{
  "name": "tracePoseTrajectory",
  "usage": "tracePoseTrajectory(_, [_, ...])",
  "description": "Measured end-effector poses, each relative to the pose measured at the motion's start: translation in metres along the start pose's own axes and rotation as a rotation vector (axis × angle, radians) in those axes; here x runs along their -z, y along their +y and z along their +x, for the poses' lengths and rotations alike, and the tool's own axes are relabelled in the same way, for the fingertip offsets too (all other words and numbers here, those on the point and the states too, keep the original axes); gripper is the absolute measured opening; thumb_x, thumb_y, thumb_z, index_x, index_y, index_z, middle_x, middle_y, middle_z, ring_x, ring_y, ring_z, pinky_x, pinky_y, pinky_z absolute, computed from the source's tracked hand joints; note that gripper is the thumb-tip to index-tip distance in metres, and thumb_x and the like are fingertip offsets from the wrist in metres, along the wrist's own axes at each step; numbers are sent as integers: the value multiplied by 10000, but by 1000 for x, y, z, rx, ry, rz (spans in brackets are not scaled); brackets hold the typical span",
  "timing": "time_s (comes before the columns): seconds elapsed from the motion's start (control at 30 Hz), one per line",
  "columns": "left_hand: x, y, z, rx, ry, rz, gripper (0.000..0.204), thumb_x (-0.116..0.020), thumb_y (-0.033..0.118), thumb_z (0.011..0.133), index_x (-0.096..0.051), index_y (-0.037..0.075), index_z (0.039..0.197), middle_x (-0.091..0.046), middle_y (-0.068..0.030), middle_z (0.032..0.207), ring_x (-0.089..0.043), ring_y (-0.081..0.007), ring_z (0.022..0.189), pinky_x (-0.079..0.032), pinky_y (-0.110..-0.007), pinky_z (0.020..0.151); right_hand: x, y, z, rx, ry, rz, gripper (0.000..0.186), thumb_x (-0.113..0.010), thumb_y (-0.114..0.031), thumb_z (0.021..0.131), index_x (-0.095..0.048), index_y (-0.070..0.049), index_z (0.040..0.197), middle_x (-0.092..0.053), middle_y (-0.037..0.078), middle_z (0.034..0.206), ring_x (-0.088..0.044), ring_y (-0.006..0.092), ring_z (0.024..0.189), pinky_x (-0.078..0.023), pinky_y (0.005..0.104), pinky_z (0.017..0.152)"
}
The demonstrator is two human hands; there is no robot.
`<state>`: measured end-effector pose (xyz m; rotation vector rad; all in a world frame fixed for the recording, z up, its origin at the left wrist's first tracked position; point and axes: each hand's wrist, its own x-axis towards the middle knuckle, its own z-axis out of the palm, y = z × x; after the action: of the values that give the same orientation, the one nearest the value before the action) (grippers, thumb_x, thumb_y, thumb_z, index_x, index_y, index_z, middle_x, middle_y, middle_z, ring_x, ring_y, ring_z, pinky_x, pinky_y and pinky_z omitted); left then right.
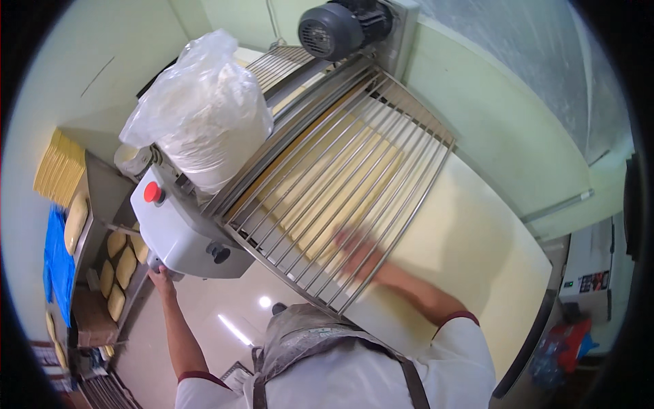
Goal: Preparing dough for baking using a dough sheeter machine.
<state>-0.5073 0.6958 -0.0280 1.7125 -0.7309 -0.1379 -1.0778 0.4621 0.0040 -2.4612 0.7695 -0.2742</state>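
Note:
At the machine's lower left my left hand (162, 276) is closed on a small grey handle (155, 263), below the grey control housing (191, 235) with its red button (153, 191). My right hand (354, 249), smeared by motion, reaches under the steel bar guard (426, 196) onto a pale yellow dough sheet (313, 187); its fingers cannot be made out. The dough lies on the sheeter's cream belt (490, 273), which runs out to the right. A plastic bag of white powder (204, 116) sits on the machine above the housing, beside the guard.
A dark motor (330, 33) tops the machine. At left, shelving holds shaped dough pieces (126, 266), yellow stacked sheets (58, 167), blue plastic (58, 259) and a cardboard box (92, 320). A white appliance (586, 266) and red item (572, 337) stand at right. Walls bound the back.

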Motion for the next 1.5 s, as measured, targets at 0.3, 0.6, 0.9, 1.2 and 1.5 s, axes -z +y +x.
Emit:
tracePoseTrajectory(0.3, [-26, 44, -13, -2, 18, -80, 898, -709, 777, 573, -573, -18, 969, -615, -52, 736, -615, -150, 653, -495, -286, 606, 7, 22, -88, -610, 397, -446, 654, -622, -212, 806, -386, 22, 1369, -298, 287, 1454, -242, 434, 1373, -190, 532, 1124])
tracePoseTrajectory(0.6, [-22, 17, -4, 10, -166, -219, 583, -825, 511, 663, -612, -2, 841, -611, -25, 693, -605, -131, 624, -490, -275, 576, -22, -150, 66, -260, 889, 193, 512, -623, -93, 834, -449, 10, 1304, -437, 210, 1361, -374, 359, 1312, -277, 443, 1093])
tracePoseTrajectory(0.9, [-19, 37, 1, 28, -414, -207, 433, -813, 364, 703, -619, 13, 865, -573, -4, 662, -524, -106, 589, -446, -293, 547, -64, -234, 196, -318, 921, 1216, 524, -413, -424, 997, -518, 19, 1257, -586, 99, 1153, -544, 195, 1068, -408, 344, 950])
tracePoseTrajectory(1.2, [-9, 38, 2, -38, -466, -188, 260, -780, 234, 746, -665, 10, 811, -641, -67, 656, -578, -126, 594, -463, -299, 575, -59, -265, 213, -267, 1069, 1263, 461, -448, -442, 980, -606, -15, 1053, -655, 95, 1030, -618, 186, 966, -471, 342, 867])
tracePoseTrajectory(1.5, [-8, 29, 15, -237, -456, -152, 238, -793, 193, 692, -617, 34, 710, -604, -110, 596, -588, -205, 527, -465, -321, 541, -63, -261, 207, -313, 1110, 1172, 469, -428, -422, 988, -587, 6, 1095, -644, 105, 1042, -609, 193, 967, -459, 345, 884])
